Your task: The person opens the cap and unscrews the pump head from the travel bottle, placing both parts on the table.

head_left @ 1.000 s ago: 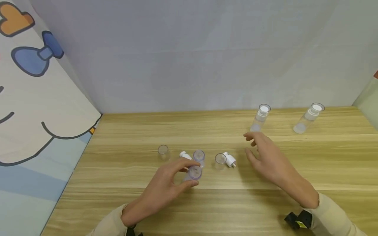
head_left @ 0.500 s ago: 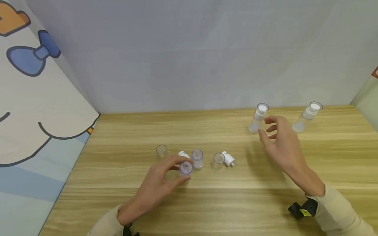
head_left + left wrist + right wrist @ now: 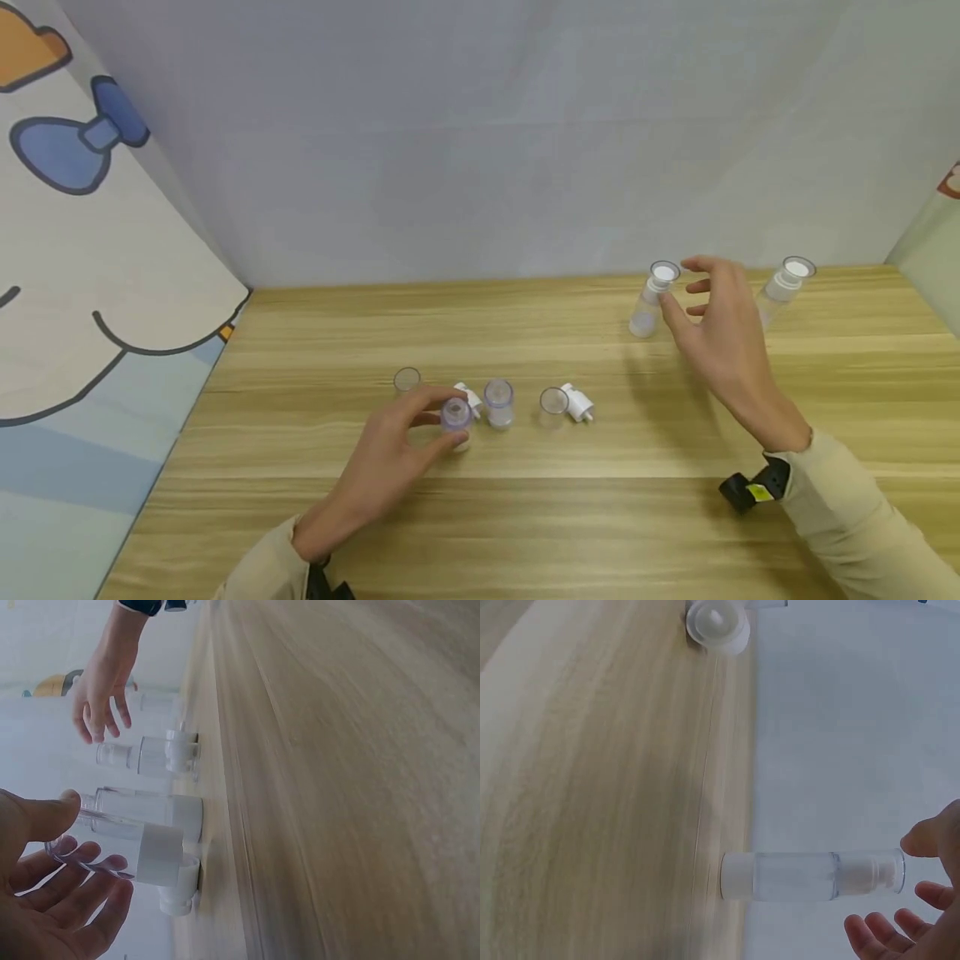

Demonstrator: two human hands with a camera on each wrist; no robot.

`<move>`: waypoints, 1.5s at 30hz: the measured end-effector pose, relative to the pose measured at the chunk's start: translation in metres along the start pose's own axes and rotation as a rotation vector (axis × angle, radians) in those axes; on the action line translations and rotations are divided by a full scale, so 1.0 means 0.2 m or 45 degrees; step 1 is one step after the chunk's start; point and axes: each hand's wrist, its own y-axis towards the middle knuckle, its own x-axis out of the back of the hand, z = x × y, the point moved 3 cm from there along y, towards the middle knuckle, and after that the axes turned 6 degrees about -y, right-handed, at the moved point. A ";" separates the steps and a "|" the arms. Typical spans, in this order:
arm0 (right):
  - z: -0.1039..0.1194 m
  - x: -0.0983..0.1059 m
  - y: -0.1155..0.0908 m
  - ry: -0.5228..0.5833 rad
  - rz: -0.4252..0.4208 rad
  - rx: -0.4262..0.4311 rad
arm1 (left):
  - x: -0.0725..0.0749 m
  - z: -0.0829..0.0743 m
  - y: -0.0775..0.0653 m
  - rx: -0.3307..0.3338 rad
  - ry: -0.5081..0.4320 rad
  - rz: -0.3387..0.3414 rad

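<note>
L grip [image 3: 392, 450] pinches clear btl [image 3: 456, 415] near top, beside standing btl [image 3: 499, 410] on surface [image 3: 555, 525]; R grip [image 3: 720, 337] loose, nothing held, by capped btl [image 3: 645, 317], contact unclear; btls prob light, stiff, slick, best held mid-body

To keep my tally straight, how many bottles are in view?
4: an open bottle in the left hand; a second open bottle standing to its right; a capped pump bottle beside the right hand; another capped pump bottle past that hand, which partly hides it.

High head view, low wrist views along tabletop [image 3: 570, 533]
</note>
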 end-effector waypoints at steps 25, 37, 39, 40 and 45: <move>-0.05 -0.10 0.06 0.066 -0.008 -0.001 | 0.01 0.09 0.01 0.208 -0.093 -0.021; -0.05 -0.09 0.05 0.068 -0.027 0.054 | 0.01 0.07 0.02 0.129 -0.021 0.008; -0.04 -0.09 0.04 0.070 -0.027 0.058 | 0.02 0.07 0.02 0.103 0.003 0.008; -0.04 -0.09 0.04 0.073 -0.028 0.058 | 0.03 0.06 0.02 0.092 0.006 0.009; -0.02 -0.06 0.02 0.098 -0.052 0.070 | 0.04 0.05 0.03 0.053 0.020 0.012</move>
